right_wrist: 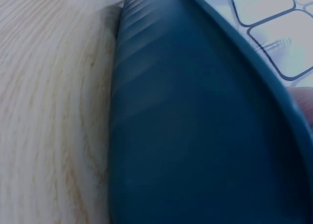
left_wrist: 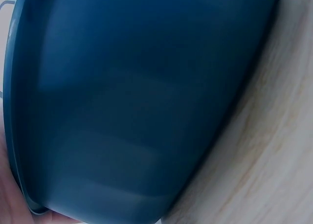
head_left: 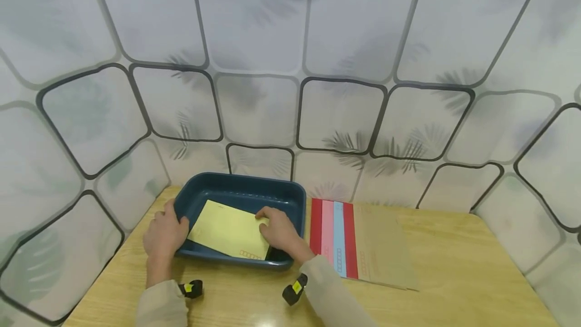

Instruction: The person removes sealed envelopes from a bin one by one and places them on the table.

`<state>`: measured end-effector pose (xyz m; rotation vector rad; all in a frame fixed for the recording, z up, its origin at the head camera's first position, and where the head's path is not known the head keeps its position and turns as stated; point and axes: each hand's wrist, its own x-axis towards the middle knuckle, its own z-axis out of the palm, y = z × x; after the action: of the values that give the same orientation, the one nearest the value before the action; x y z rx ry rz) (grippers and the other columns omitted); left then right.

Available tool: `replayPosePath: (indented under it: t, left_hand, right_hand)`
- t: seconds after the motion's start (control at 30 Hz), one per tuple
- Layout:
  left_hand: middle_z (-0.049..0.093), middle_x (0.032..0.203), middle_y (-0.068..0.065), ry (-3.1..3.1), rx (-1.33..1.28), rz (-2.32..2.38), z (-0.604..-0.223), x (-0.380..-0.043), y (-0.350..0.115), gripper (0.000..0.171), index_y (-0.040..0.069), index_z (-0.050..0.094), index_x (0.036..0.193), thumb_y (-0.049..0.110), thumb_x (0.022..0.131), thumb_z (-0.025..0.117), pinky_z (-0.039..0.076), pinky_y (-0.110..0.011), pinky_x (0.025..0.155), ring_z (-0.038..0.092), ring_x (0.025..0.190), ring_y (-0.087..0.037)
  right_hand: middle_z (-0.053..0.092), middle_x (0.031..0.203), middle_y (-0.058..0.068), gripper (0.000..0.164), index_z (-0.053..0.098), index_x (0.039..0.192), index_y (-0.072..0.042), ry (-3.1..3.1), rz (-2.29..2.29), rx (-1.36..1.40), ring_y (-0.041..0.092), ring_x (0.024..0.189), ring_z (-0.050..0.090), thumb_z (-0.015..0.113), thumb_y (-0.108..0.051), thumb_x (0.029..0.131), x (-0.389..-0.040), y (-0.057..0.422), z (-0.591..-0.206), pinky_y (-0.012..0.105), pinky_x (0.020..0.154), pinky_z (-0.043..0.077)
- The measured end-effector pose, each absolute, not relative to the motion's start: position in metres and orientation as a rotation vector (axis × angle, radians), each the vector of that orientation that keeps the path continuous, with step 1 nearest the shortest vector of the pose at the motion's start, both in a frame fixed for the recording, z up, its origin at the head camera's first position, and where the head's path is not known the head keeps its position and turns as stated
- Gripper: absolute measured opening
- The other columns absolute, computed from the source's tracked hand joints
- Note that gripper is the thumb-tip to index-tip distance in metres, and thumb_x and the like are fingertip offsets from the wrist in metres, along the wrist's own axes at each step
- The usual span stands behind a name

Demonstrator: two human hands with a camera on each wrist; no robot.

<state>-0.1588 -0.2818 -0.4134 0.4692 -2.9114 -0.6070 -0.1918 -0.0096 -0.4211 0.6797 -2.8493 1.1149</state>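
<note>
A dark blue plastic tray [head_left: 236,185] stands at the back left of the wooden table. My left hand [head_left: 165,231] grips its left rim, thumb on the inner side; the left wrist view shows the tray's outer wall [left_wrist: 127,97] close up, with part of the hand at the rim. Inside the tray lies a yellow envelope [head_left: 227,228], tilted, a row of small printed boxes along its near edge. My right hand [head_left: 279,228] reaches over the tray's near right side and pinches the envelope's right end. The right wrist view is mostly filled by the tray wall [right_wrist: 195,116].
To the right of the tray, overlapping envelopes lie fanned out: red [head_left: 316,226], pink [head_left: 327,228], light blue [head_left: 339,236], another red [head_left: 350,241] and brown kraft ones [head_left: 386,246]. A patterned curtain [head_left: 345,115] rises behind the table [head_left: 463,276].
</note>
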Motion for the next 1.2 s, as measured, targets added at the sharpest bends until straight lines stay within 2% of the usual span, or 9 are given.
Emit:
replayPosePath:
  t: [0.23, 0.57, 0.8, 0.93, 1.07, 1.13, 1.2]
  left_hand:
    - [0.041, 0.117, -0.038, -2.915, 0.473, -0.618, -0.413, -0.159, -0.283, 0.064, 0.002, 0.017, 0.143, 0.027, 0.089, 0.041, 0.041, -0.065, 0.070, 0.045, 0.098, -0.053]
    - [0.042, 0.116, -0.038, -2.908, 0.464, -0.610, -0.416, -0.160, -0.283, 0.064, 0.002, 0.017, 0.143, 0.027, 0.089, 0.042, 0.042, -0.064, 0.068, 0.046, 0.095, -0.053]
    - [0.043, 0.116, -0.037, -2.907, 0.478, -0.603, -0.415, -0.158, -0.282, 0.063, 0.002, 0.018, 0.142, 0.026, 0.089, 0.042, 0.042, -0.064, 0.068, 0.047, 0.095, -0.052]
    - [0.043, 0.116, -0.038, -2.905, 0.469, -0.605, -0.415, -0.157, -0.282, 0.063, 0.002, 0.018, 0.142, 0.026, 0.089, 0.043, 0.042, -0.064, 0.068, 0.047, 0.095, -0.052]
    - [0.043, 0.116, -0.037, -2.903, 0.467, -0.600, -0.416, -0.158, -0.283, 0.064, 0.002, 0.018, 0.142, 0.026, 0.089, 0.043, 0.042, -0.064, 0.069, 0.047, 0.095, -0.053]
    - [0.043, 0.116, -0.037, -2.904, 0.467, -0.596, -0.416, -0.159, -0.283, 0.064, 0.002, 0.018, 0.142, 0.026, 0.089, 0.043, 0.041, -0.065, 0.069, 0.047, 0.095, -0.053]
    - [0.043, 0.116, -0.037, -2.907, 0.466, -0.596, -0.416, -0.159, -0.283, 0.064, 0.002, 0.018, 0.142, 0.026, 0.089, 0.043, 0.041, -0.065, 0.070, 0.047, 0.096, -0.053]
  right_hand:
    - [0.068, 0.107, 0.006, 0.018, 0.066, 0.098, -0.012, -2.714, 1.275, 0.720, 0.015, 0.102, 0.056, 0.056, -0.007, 0.084, -0.188, -0.009, -0.411, 0.040, 0.087, 0.049]
    - [0.070, 0.094, 0.003, 0.013, 0.069, 0.092, -0.012, -2.610, 1.428, 0.679, 0.011, 0.084, 0.057, 0.057, -0.012, 0.086, -0.187, -0.003, -0.400, 0.035, 0.078, 0.051]
    - [0.071, 0.093, 0.003, 0.015, 0.071, 0.093, -0.011, -2.555, 1.491, 0.644, 0.011, 0.083, 0.058, 0.057, -0.013, 0.087, -0.183, 0.005, -0.395, 0.035, 0.075, 0.052]
    - [0.070, 0.092, 0.004, 0.015, 0.071, 0.092, -0.010, -2.494, 1.526, 0.606, 0.013, 0.079, 0.056, 0.057, -0.010, 0.086, -0.182, 0.011, -0.393, 0.031, 0.066, 0.052]
    - [0.069, 0.091, 0.009, 0.016, 0.070, 0.092, -0.008, -2.428, 1.660, 0.545, 0.012, 0.058, 0.055, 0.056, -0.006, 0.085, -0.181, 0.017, -0.394, 0.025, 0.047, 0.049]
    - [0.069, 0.092, 0.012, 0.017, 0.070, 0.094, -0.007, -2.411, 1.732, 0.500, 0.011, 0.049, 0.052, 0.055, -0.005, 0.085, -0.179, 0.020, -0.394, 0.026, 0.042, 0.049]
    - [0.068, 0.095, 0.015, 0.017, 0.069, 0.096, -0.004, -2.399, 1.825, 0.447, 0.012, 0.044, 0.049, 0.055, -0.005, 0.086, -0.176, 0.024, -0.392, 0.035, 0.041, 0.052]
